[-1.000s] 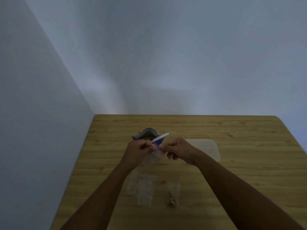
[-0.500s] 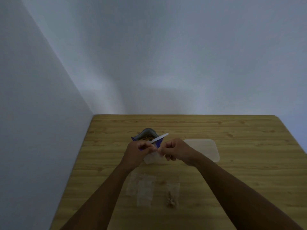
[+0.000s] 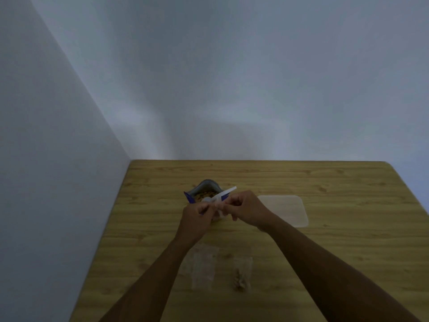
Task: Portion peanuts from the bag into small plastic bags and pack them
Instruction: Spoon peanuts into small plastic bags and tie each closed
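An open blue peanut bag (image 3: 204,192) stands at the middle of the wooden table (image 3: 348,240), with peanuts showing in its mouth. Just in front of it my left hand (image 3: 197,217) and my right hand (image 3: 246,210) meet, both pinching the top of a small clear plastic bag (image 3: 219,213) held between them. A white scoop (image 3: 222,195) sticks up above my fingers; which hand holds it I cannot tell. Closer to me lie a small bag with peanuts (image 3: 242,274) and empty clear bags (image 3: 202,266), flat on the table.
A translucent plastic lid (image 3: 284,209) lies flat to the right of my right hand. Walls close off the table's left and far sides. The table's right edge runs diagonally at the frame's right.
My hands stayed joined on the small bag; the fingers shifted slightly along its top. Nothing else moved.
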Motion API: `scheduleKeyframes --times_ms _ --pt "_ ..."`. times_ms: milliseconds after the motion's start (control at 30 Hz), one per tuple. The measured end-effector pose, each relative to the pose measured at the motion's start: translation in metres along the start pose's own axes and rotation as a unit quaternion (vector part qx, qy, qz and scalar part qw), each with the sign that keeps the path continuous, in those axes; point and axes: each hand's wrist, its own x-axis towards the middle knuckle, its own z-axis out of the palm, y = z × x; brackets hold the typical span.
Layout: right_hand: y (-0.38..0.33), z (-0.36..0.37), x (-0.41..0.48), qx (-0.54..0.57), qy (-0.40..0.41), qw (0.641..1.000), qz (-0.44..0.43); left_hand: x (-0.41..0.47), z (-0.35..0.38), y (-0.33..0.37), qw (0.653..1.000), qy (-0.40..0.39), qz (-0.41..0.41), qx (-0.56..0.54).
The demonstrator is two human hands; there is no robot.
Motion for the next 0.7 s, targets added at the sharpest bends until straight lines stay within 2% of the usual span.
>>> scheduleKeyframes --times_ms 267,333,400,500,567,700 --pt "0.009 0.001 0.006 -0.083 0.086 0.993 0.023 0.003 -0.005 0.0 0.99 0.018 0.082 0.113" --pt "0.005 0.004 0.006 -0.066 0.097 0.992 0.043 0.005 -0.005 0.004 0.985 0.029 0.11 0.131" --pt "0.001 0.004 0.006 -0.021 0.082 0.994 0.063 0.007 -0.006 0.005 0.977 0.044 0.134 0.158" --pt "-0.003 0.0 0.005 0.03 0.056 0.995 0.077 0.007 -0.01 0.002 0.969 0.011 0.155 0.194" --pt "-0.005 -0.003 0.005 0.041 0.047 0.994 0.093 0.006 -0.01 0.004 0.956 -0.002 0.186 0.226" --pt "-0.006 -0.002 0.008 0.042 0.031 0.992 0.117 0.008 -0.01 0.007 0.938 0.022 0.238 0.251"
